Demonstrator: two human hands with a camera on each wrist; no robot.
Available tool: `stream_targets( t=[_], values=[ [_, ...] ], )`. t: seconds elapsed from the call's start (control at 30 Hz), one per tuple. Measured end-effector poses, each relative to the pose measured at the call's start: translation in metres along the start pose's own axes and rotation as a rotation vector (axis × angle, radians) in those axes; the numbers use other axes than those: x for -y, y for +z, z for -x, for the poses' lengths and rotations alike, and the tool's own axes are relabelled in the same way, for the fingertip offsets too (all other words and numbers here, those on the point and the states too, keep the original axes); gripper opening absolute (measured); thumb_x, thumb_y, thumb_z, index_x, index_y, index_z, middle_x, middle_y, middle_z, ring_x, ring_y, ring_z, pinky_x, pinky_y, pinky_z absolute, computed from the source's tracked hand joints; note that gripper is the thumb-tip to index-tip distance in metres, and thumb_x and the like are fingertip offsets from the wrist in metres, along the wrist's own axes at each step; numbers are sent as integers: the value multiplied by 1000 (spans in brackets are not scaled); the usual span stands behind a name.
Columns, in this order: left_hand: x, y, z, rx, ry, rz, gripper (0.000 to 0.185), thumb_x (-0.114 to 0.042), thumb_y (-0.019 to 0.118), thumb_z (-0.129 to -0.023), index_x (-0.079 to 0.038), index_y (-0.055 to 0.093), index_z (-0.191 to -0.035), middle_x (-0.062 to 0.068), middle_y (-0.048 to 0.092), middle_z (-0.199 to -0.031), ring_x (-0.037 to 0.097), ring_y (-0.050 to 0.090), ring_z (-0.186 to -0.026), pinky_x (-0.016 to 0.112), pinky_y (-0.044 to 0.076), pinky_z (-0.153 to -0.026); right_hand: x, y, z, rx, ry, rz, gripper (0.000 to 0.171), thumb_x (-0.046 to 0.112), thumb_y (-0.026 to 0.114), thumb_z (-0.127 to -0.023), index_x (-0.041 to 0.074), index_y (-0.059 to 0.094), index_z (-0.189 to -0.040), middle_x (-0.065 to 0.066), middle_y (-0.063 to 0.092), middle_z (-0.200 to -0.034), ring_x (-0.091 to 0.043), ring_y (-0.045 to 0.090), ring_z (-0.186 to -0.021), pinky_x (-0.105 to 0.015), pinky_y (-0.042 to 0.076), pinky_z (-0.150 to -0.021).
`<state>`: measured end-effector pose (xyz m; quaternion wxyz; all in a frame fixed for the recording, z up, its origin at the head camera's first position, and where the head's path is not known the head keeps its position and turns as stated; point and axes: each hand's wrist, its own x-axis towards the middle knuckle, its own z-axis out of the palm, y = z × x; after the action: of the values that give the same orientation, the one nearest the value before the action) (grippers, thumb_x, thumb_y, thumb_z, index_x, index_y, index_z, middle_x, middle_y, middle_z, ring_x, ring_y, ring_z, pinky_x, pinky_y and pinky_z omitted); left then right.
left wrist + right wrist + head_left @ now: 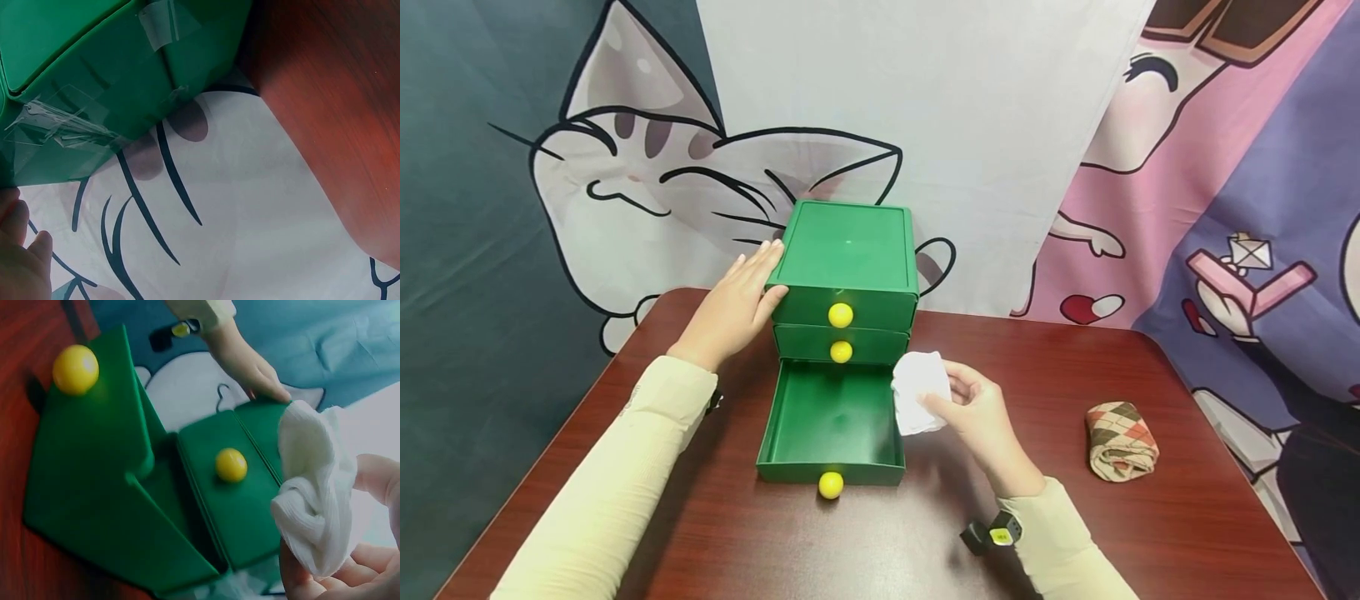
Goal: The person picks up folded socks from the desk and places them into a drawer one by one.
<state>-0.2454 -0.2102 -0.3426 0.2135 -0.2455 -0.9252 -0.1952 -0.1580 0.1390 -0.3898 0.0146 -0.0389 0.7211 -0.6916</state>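
Right hand [981, 412] pinching white sock [917, 392] at 3 o'clock of open bottom drawer [831, 417]; left hand [737, 304], fingers flat, steadying chest [847, 250]. Stowing step under way, seemingly; next: shift sock toward 9 o'clock, lower, release.

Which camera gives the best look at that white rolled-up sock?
The right wrist view: the white sock fills the frame, pinched in the right hand. The head view shows it small beside the open bottom drawer. The left wrist view misses it.

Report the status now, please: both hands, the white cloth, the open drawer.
Left hand flat against green drawer unit, steadying. Right hand pinches white cloth beside bottom drawer, which is open, inside bare. Nothing blocks the drawer; argyle sock lies apart at right.
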Motion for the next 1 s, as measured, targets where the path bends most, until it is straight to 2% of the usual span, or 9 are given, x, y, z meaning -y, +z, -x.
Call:
stream_targets(
  t=[0.33,0.53,0.83,1.0],
  values=[
    [0,0,0,-6,0,6,61,-26,50,-108,3,29,-158,18,31,-163,36,28,-150,47,14,-126,-2,37,1,68,-21,-36,44,-7,73,-84,-8,64,-127,-23,72,-107,-16,72,-85,-28,62,-71],
    [0,-1,0,-6,2,9,61,-27,50,-108,3,29,-158,18,31,-163,35,27,-151,46,13,-126,-5,58,-3,107,-7,-3,43,-6,74,-85,-6,65,-127,-21,72,-106,-18,72,-86,-28,62,-71],
    [1,0,0,-3,-10,18,61,-28,49,-109,2,29,-158,18,30,-163,33,25,-152,46,13,-126,-14,85,-10,166,24,58,43,-1,76,-84,-7,65,-124,-18,74,-101,-15,71,-78,-30,62,-66],
    [1,1,0,-4,-10,20,61,-28,49,-109,2,29,-158,17,30,-163,32,25,-152,45,13,-127,-18,98,-13,171,35,151,41,3,79,-82,-6,68,-121,-14,74,-94,-15,71,-74,-28,61,-64]
  ],
)
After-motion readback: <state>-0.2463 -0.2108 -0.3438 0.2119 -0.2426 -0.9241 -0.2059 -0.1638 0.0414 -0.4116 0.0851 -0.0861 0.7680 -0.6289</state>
